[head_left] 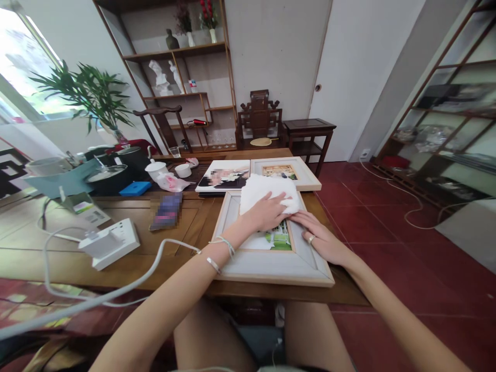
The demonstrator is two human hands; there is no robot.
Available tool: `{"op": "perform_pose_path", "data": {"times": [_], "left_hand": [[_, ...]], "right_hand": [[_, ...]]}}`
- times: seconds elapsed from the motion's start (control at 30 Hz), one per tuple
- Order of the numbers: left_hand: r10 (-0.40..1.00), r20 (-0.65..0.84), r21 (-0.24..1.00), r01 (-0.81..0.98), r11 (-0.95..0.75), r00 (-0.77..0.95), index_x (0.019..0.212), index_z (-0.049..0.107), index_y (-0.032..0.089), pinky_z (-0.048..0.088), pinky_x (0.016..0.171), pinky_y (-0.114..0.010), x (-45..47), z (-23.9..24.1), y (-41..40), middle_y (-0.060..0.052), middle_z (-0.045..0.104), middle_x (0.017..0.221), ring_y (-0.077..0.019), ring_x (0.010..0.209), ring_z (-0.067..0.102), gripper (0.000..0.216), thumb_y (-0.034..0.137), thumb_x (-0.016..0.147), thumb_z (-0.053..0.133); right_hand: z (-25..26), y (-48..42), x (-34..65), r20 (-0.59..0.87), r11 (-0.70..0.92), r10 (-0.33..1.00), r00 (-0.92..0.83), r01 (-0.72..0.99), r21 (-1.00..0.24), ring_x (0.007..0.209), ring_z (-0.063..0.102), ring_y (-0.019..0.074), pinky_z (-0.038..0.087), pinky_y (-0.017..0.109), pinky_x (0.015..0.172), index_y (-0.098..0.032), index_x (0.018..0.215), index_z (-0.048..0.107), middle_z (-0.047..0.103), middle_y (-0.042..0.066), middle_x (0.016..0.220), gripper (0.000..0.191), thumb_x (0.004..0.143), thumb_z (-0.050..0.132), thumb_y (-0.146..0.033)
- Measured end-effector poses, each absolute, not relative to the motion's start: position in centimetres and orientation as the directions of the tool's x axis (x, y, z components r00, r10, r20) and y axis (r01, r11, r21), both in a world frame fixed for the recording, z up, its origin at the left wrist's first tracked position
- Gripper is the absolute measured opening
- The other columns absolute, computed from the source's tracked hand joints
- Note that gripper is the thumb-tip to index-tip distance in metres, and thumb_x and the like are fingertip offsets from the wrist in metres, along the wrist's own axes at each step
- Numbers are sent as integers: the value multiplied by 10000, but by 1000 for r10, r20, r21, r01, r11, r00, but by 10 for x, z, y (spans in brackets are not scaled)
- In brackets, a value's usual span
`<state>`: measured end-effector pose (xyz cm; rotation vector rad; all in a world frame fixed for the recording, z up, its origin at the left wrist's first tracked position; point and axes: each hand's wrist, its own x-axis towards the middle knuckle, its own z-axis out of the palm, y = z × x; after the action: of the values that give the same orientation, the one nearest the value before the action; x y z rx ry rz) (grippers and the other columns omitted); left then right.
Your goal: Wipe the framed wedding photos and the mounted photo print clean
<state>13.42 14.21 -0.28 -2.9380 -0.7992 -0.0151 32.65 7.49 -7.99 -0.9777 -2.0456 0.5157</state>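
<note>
A picture frame (271, 274) with a wide pale border lies flat near the table's front edge, a green and white picture (281, 238) inside it. Across its far part is a fluffy white cloth (267, 190), hiding the upper picture area. My left hand (271, 211) rests on the cloth with fingers stretched out and spread over it. Along the right border of the frame lies my right hand (320, 240), ring on one finger, fingers straight and apart from a grip. Its fingertips reach the cloth's lower right corner.
Behind are a second frame (306, 174) and a photo panel (217, 173). To the left lie a phone-like blurred object (166, 211), a blue box (135, 188), a power strip (116, 248) and a white cable (155, 263). Pots and a teapot (155, 168) stand farther back.
</note>
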Motion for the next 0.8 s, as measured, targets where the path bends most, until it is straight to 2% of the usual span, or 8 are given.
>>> {"op": "perform_pose_path", "data": {"times": [0.13, 0.3, 0.43, 0.57, 0.67, 0.8], "left_hand": [[577, 55, -100, 579, -809, 815, 1169, 589, 152, 236, 1110, -466, 120, -6, 136, -79, 411, 1456, -224, 1393, 267, 376, 238, 970, 282], [623, -13, -66, 621, -781, 782, 1094, 636, 143, 286, 1073, -562, 112, 0, 97, -77, 369, 1480, -291, 1390, 264, 344, 239, 948, 340], [563, -29, 24, 564, -825, 826, 1016, 667, 149, 289, 1081, -568, 110, 6, 45, -54, 351, 1492, -302, 1391, 258, 323, 240, 935, 368], [474, 26, 68, 471, -879, 880, 993, 673, 190, 293, 1090, -560, 108, 10, 6, -11, 363, 1488, -289, 1391, 264, 273, 248, 915, 418], [485, 73, 42, 483, -875, 871, 991, 676, 193, 330, 1070, -553, 109, 7, 1, -27, 386, 1474, -295, 1375, 299, 269, 253, 909, 427], [547, 100, -35, 552, -833, 831, 975, 681, 168, 341, 1048, -573, 116, -6, 22, -63, 354, 1490, -316, 1369, 305, 282, 223, 900, 415]], "right_hand": [[-78, 74, 325, 464, 598, 801, -379, 460, -657, 1344, 318, 270, 226, 533, 1116, -274, 1348, 460, 439, 81, 1412, 444, 909, 392, -255], [-74, 70, 321, 412, 507, 862, -296, 483, -714, 1380, 263, 247, 170, 522, 1141, -288, 1379, 422, 360, 50, 1480, 444, 939, 384, -334], [-71, 68, 318, 367, 436, 900, -235, 473, -766, 1395, 227, 232, 145, 489, 1156, -293, 1389, 410, 326, 28, 1503, 469, 952, 363, -456], [-69, 66, 317, 350, 409, 912, -212, 458, -789, 1397, 222, 236, 145, 472, 1163, -280, 1374, 439, 352, 33, 1490, 494, 944, 353, -507], [-68, 65, 316, 360, 419, 908, -214, 454, -787, 1394, 231, 242, 150, 481, 1160, -290, 1356, 464, 383, 30, 1473, 485, 941, 355, -517], [-68, 66, 317, 368, 436, 900, -235, 460, -774, 1393, 234, 235, 146, 491, 1156, -300, 1386, 417, 347, 32, 1492, 486, 943, 374, -494]]}}
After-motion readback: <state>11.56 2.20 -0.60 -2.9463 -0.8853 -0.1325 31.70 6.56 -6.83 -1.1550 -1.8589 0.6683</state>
